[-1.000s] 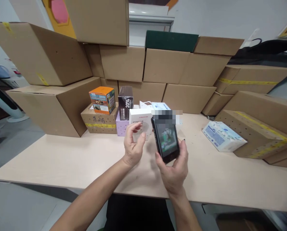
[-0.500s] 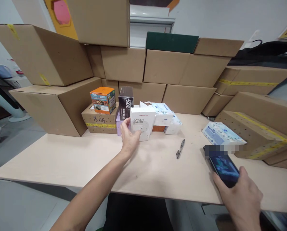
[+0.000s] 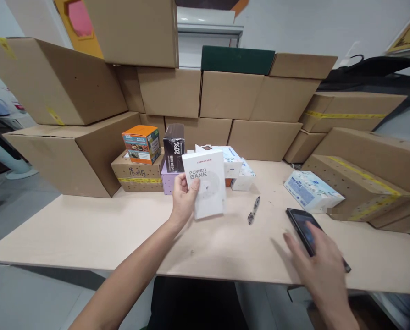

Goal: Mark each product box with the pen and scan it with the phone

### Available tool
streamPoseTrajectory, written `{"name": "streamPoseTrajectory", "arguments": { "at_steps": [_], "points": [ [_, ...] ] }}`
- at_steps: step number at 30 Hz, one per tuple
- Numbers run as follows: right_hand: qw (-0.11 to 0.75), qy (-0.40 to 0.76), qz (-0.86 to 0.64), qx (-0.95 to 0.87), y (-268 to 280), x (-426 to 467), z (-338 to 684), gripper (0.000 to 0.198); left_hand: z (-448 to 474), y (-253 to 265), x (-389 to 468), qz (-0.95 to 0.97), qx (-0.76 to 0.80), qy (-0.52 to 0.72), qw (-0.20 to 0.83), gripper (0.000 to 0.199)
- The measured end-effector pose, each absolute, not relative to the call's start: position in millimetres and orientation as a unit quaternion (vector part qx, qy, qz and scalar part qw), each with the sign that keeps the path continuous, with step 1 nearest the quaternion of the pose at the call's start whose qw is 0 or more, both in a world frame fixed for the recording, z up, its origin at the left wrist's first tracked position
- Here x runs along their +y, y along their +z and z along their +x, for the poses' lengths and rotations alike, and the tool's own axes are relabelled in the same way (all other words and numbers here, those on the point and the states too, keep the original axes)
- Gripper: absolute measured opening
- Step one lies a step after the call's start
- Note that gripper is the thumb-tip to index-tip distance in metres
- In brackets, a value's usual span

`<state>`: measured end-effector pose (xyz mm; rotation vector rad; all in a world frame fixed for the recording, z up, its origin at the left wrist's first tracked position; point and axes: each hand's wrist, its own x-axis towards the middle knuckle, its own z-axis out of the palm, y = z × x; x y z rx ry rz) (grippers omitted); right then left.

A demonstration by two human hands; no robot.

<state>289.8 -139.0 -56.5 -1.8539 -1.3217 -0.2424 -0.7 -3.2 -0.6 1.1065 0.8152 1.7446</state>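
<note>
My left hand [image 3: 185,198] grips the left edge of a white power bank box [image 3: 208,197], thumb on its front, and holds it a little tilted above the table. My right hand [image 3: 317,256] is slightly blurred, its fingers apart, over a dark smartphone [image 3: 299,222] that lies on the table. A pen [image 3: 254,211] lies between the two hands. Behind the white box stand a black box [image 3: 174,149] marked 20%, a purple box [image 3: 169,181] under it, and white-blue tissue packs [image 3: 244,176].
An orange box [image 3: 141,144] sits on a small cardboard carton [image 3: 139,172] at the left. Large cardboard boxes [image 3: 232,96] are stacked along the back and both sides. Another tissue pack [image 3: 313,190] lies at the right of the pale wooden table [image 3: 88,229].
My left hand has lifted the power bank box and brought it nearer. My right hand has let go of the smartphone, now on the table, and moved left with its fingers spread.
</note>
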Motion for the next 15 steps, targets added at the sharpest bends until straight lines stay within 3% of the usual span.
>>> {"name": "streamPoseTrajectory", "arguments": {
  "at_steps": [4, 6, 11, 15],
  "points": [
    [0.477, 0.278, -0.603, -0.577, -42.7, -138.5, 228.4, 0.067, 11.4, 4.7, -20.8, 0.385, 0.231, 0.654, 0.609, 0.049],
    [0.506, 0.377, -0.537, -0.56, -42.3, -138.3, 203.6, 0.065, 16.0, 3.8, -27.5, 0.375, 0.224, 0.617, 0.655, 0.05],
    [0.601, 0.417, -0.51, -0.452, -43.9, -133.7, 195.2, 0.055, 18.6, -1.1, -32.9, 0.377, 0.217, 0.579, 0.689, 0.047],
    [0.721, 0.328, -0.504, -0.345, -25.1, -117.0, 240.2, 0.036, 14.7, -2.9, -31.2, 0.408, 0.235, 0.549, 0.691, 0.049]
  ]
}}
